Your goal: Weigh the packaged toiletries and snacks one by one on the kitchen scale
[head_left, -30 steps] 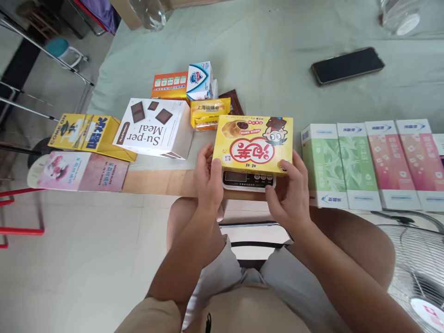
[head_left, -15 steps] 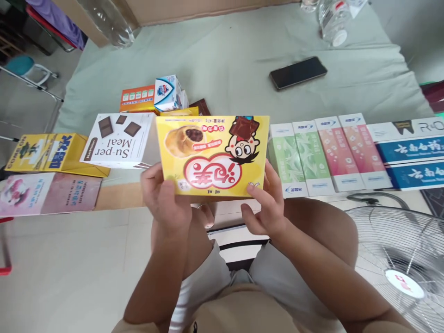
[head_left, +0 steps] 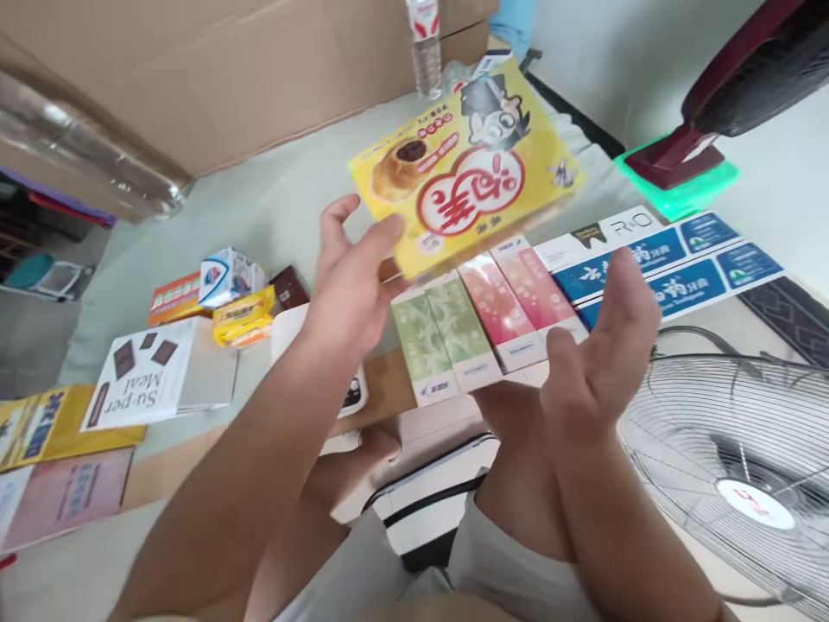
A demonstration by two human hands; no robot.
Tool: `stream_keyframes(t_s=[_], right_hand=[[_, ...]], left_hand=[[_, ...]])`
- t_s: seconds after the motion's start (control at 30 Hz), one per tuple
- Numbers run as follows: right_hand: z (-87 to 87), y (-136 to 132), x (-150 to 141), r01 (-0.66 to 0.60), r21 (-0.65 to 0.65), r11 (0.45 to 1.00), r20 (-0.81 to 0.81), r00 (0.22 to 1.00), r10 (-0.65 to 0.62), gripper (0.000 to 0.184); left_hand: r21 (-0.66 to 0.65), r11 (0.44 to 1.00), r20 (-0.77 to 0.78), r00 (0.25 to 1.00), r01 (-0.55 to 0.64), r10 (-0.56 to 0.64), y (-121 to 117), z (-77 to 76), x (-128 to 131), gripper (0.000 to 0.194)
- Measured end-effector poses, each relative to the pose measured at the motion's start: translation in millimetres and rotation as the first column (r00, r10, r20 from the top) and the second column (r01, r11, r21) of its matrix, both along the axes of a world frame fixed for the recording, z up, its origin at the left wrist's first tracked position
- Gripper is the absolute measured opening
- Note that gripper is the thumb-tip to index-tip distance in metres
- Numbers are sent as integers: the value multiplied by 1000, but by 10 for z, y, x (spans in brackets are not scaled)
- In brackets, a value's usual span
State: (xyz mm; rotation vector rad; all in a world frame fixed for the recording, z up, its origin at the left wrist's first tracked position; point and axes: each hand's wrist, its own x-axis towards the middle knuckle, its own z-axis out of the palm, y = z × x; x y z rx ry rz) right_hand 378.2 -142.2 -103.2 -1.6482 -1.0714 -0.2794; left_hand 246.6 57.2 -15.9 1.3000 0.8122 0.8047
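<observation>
A yellow snack box (head_left: 466, 173) with a cartoon figure and a filled puff printed on it hangs tilted above the table. My left hand (head_left: 356, 281) grips it by its left end, thumb on the face. Apart from the box, my right hand (head_left: 599, 345) is raised with its fingers spread, holding nothing. Below the yellow box lie green boxes (head_left: 446, 337) and pink boxes (head_left: 505, 298), side by side. Partly hidden behind my left wrist is a small white kitchen scale (head_left: 355, 393) at the table's front edge.
Blue toothpaste boxes (head_left: 692, 298) lie at the right, above a standing fan (head_left: 755, 501). Left are a white Su-per Meal box (head_left: 148, 371), a yellow soap packet (head_left: 244, 318), a soap box (head_left: 230, 276) and a pink box (head_left: 78, 497). A water bottle (head_left: 426, 52) stands at the back.
The yellow box has risen from over the scale and moved right and away from me, over the green and pink boxes. My right hand has let go of it. The view has swung right.
</observation>
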Motion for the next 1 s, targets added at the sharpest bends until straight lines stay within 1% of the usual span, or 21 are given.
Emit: stream_keyframes(t_s=[0.07,0.1,0.13,0.2,0.23,0.3,0.37,0.4,0.47,0.5,0.53,0.57,0.6,0.63,0.73,0.77,0.8,0.83,0.87,0.93,1.0], right_hand=[[-21,-27,227,106,17,994,-16,994,-105,65],[-33,-37,306,147,-18,989,-23,989,-147,65],[-43,-44,363,180,-79,981,-30,983,-183,65],[-48,-50,423,237,-176,955,-35,968,-247,65],[-41,-49,434,257,-207,944,-40,962,-271,63],[-10,-45,437,282,-250,926,-53,951,-303,61],[34,-37,430,285,-290,914,-56,948,-314,59],[56,-33,425,286,-313,906,-55,947,-318,58],[93,-24,409,285,-360,888,-51,945,-324,55],[106,-18,399,281,-382,880,-52,945,-324,53],[115,-13,386,275,-403,873,-52,945,-323,52],[120,-7,374,272,-421,865,-50,946,-321,52],[121,-1,361,269,-438,858,-46,946,-320,51],[121,6,351,268,-452,851,-38,947,-318,50],[112,29,337,278,-477,834,-10,947,-322,47],[109,36,338,281,-482,830,-3,947,-322,46],[106,43,340,282,-486,827,4,947,-321,45],[104,49,342,283,-490,824,8,947,-320,44],[102,53,345,283,-494,822,11,948,-319,44],[103,56,345,286,-497,819,16,947,-321,42],[106,54,340,289,-500,816,18,946,-324,42]], left_hand=[[-74,995,-50,996,73,-77,202,-81,601,80],[-86,993,-72,994,81,-88,283,-133,888,87],[-90,990,-94,988,111,-119,350,-193,1151,87],[-89,976,-127,970,197,-207,455,-337,1580,78],[-90,964,-133,956,251,-262,500,-416,1740,73],[-87,934,-152,922,347,-357,594,-568,1959,66],[-41,917,-240,887,398,-395,716,-678,2084,57],[15,912,-317,867,409,-384,790,-710,2129,51],[177,897,-470,835,406,-285,952,-729,2212,42],[252,880,-517,825,402,-229,1029,-720,2257,41],[303,863,-534,822,404,-197,1096,-704,2304,40],[323,848,-532,822,420,-204,1146,-684,2353,41],[310,832,-522,814,459,-255,1176,-663,2402,43],[276,806,-514,789,524,-336,1185,-643,2446,47],[161,660,-510,634,734,-581,1127,-610,2536,56],[132,617,-500,589,776,-634,1104,-614,2549,59],[104,592,-479,562,800,-675,1092,-628,2556,61],[75,589,-438,557,805,-705,1094,-654,2559,62],[41,606,-382,573,794,-725,1114,-692,2560,61],[-34,670,-260,641,741,-722,1196,-801,2565,57],[-92,722,-174,703,686,-690,1293,-919,2575,51]])
